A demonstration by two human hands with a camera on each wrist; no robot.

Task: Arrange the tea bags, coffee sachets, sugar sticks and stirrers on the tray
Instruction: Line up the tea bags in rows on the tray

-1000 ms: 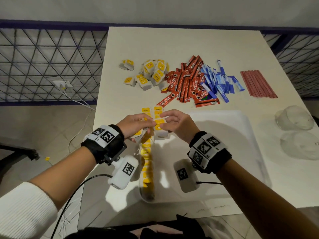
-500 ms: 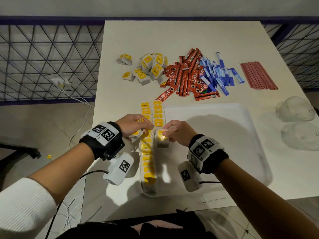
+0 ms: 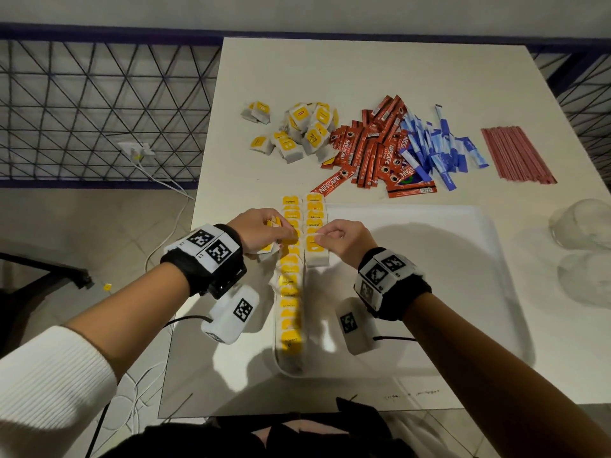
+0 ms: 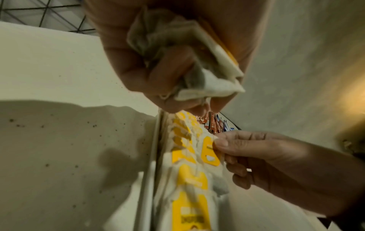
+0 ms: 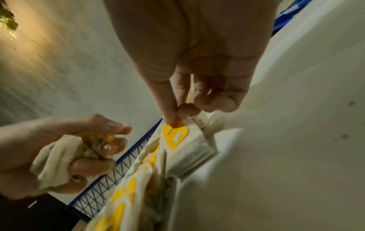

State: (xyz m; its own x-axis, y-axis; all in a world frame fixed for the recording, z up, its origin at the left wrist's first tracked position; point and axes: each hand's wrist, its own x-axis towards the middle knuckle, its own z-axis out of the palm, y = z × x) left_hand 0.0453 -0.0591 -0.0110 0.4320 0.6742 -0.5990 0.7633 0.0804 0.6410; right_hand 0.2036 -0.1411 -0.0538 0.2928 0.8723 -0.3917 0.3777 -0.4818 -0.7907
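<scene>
Two rows of yellow-tagged tea bags [image 3: 291, 292] line the left side of the white tray [image 3: 429, 292]. My left hand [image 3: 261, 231] grips a bunch of tea bags [image 4: 197, 65] above the left row. My right hand [image 3: 340, 238] pinches the yellow tag of the nearest tea bag [image 3: 315, 246] in the second row, thumb and forefinger on it [image 5: 174, 134]. Loose tea bags [image 3: 297, 130], red coffee sachets [image 3: 373, 150], blue sugar sticks [image 3: 433, 147] and red stirrers [image 3: 515, 157] lie in piles on the table beyond the tray.
Two upturned clear glasses [image 3: 585, 226] stand at the right table edge. A dark mesh railing [image 3: 99, 110] and a white cable with plug [image 3: 139, 150] lie left of the table. The right part of the tray is bare.
My right hand drew nearer along the second row and now pinches its nearest bag. The left hand stayed beside the left row with its bunch.
</scene>
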